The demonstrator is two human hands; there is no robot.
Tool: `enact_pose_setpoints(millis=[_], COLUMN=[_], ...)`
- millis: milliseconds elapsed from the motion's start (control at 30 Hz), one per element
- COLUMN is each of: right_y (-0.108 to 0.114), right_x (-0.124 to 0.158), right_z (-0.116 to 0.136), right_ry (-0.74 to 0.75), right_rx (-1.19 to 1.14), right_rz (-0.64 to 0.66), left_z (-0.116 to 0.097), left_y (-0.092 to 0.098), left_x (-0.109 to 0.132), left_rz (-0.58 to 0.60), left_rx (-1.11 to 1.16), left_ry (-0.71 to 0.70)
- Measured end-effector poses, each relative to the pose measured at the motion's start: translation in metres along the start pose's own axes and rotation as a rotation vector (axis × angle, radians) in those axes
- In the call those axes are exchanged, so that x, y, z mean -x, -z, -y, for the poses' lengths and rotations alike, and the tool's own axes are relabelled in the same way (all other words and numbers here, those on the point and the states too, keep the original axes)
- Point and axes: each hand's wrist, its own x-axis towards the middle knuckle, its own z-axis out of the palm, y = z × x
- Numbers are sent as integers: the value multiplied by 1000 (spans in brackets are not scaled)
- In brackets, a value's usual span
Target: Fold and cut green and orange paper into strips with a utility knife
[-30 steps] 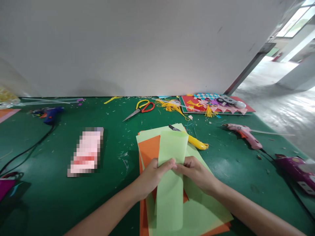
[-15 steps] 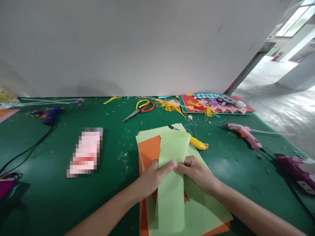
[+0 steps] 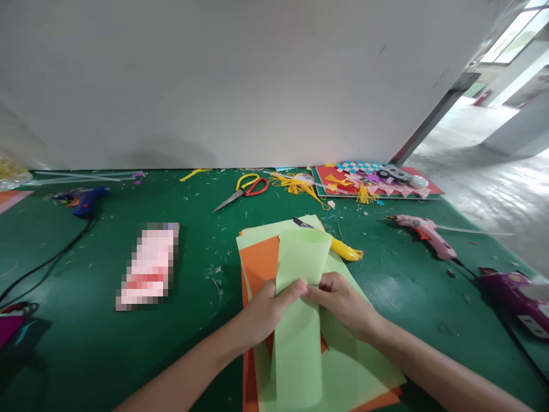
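Our left hand (image 3: 257,316) and right hand (image 3: 346,302) close around the green roll (image 3: 299,360) mid-length, thumbs meeting in front, over sheets (image 3: 358,369) at near centre. We judge it light, flexible, easily creased, best held gently by both sides.

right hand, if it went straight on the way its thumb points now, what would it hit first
Most likely the left hand: its thumb tip meets or nearly meets that of the right hand over the light green paper both hold. Exact depth there is hard to judge.
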Motion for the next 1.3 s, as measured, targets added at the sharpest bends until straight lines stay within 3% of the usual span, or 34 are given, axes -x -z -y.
enact_pose_setpoints(millis=[100,333,533,900,1067,1300], right_y=[-1,2,3,4,4,6], right_x=[0,1,2,1,2,4], right_z=[0,2,2,2,2,1], right_ry=[-1,-36,-53,20,-157,-223], right_rx=[0,47,129,162,164,129], right_rz=[-8,-33,30,69,169,271], left_z=[-2,-1,-3,-6,-5,-6], left_y=[-1,0,2,1,6,14], left_x=[1,-1,-3,-5,-6,-8], left_rz=[-10,-97,39,6,10,-4], left_rx=[16,216,422,505,556,582], left_ry=[1,146,100,133,136,111])
